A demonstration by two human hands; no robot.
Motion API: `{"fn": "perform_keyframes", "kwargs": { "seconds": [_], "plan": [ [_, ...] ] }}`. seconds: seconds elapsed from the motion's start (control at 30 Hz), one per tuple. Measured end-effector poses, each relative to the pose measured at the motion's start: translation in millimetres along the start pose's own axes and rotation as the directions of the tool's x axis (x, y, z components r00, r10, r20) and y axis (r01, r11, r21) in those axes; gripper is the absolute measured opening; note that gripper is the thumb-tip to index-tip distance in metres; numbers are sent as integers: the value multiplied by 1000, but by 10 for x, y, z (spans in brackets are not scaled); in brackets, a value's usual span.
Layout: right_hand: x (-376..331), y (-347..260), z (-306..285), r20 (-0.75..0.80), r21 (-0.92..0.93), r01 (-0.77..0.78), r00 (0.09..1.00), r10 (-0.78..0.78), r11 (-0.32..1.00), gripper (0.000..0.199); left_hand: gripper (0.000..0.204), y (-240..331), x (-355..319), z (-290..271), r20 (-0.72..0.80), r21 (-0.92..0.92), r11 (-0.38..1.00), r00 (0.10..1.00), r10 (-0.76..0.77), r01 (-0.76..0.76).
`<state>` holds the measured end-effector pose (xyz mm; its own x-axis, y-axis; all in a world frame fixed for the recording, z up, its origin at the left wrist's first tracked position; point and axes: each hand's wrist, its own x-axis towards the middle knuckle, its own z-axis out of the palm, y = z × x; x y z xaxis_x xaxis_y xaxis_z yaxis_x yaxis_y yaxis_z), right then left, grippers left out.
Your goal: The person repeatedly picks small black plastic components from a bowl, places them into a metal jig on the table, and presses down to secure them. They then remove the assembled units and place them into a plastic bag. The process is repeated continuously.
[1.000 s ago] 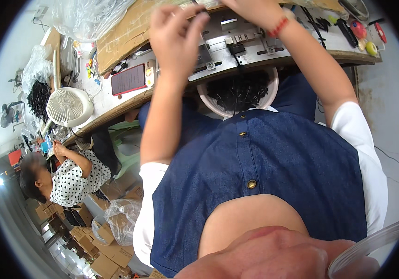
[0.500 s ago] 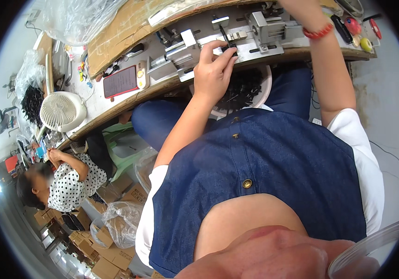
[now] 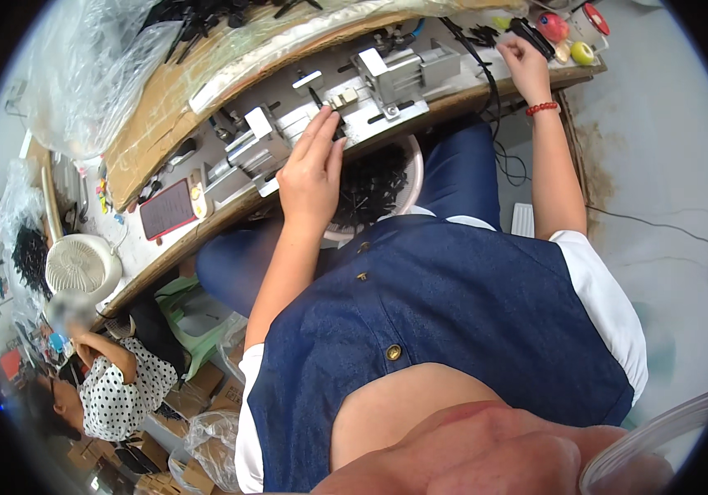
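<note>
My left hand lies over the metal clamping fixture on the bench, fingers stretched out and thumb apart. Its fingertips are beside a thin black part that stands in the fixture's middle; whether they touch it I cannot tell. At the bench's right end, my right hand, with a red bead bracelet, has its fingers bent together next to small black pieces. Anything pinched there is too small to make out. Below the bench edge a pale basket of black parts sits at my lap.
A phone and a white fan are on the bench to the left. Black cables hang over its edge. Cardboard and clear plastic cover the back. A co-worker in a dotted top sits at the lower left.
My right hand has come from beyond the fixture's right end to the small black pieces at the bench's right end. My left fingers have straightened from a bent grip at the black part. The view has shifted.
</note>
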<state>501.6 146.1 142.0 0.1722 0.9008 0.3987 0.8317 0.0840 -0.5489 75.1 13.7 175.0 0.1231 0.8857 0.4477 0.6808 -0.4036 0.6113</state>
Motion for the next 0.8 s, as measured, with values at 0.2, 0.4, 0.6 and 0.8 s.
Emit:
{"fn": "perform_keyframes", "kwargs": {
  "seconds": [0.2, 0.4, 0.6, 0.8],
  "plan": [
    [73, -191, 45, -120, -259, 109, 982, -144, 960, 27, 41, 175, 107, -279, 190, -48, 988, 973, -132, 144],
    [555, -1771, 160, -219, 314, 544, 839, -499, 778, 19, 31, -49, 1074, -747, -212, 303, 918, 921, 327, -256],
    [1252, -2427, 908, 130, 218, 669, 702, -700, 711, 28, 41, -932, 2202, -656, 12, 544, 744, 891, 455, -387],
    [1148, -2831, 926, 354, 332, 574, 660, -662, 749, 22, 23, -869, 1948, -996, 127, 604, 722, 935, 331, -338]
  ]
}}
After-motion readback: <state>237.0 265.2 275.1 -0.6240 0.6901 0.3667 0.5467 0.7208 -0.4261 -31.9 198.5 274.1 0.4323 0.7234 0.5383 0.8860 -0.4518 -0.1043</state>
